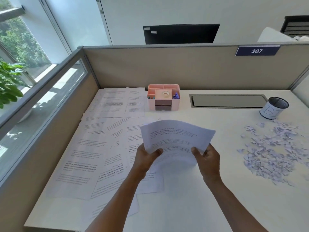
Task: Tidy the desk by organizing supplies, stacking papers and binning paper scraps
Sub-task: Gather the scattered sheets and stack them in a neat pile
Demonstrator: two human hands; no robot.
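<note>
1. Papers: a gathered stack of papers [177, 139] is lifted above the counter [209, 198], bowed upward in the middle, its near edge held by both my hands.
2. My left hand [147, 156] is closed on the stack's near left corner, thumb on top.
3. My right hand [207, 158] is closed on the near right corner, thumb pressed on the top sheet.
4. Loose printed sheets [93, 148] lie overlapping on the counter's left half, some turned at angles, reaching back to the partition [167, 67].
5. Paper scraps [274, 148] lie scattered in a heap on the right side, well apart from the stack.
6. A pink organizer [163, 97] stands at the back, beside the far sheets, with small supplies in it.
7. A mesh cup [274, 108] stands at the far right, just behind the scraps.
</note>
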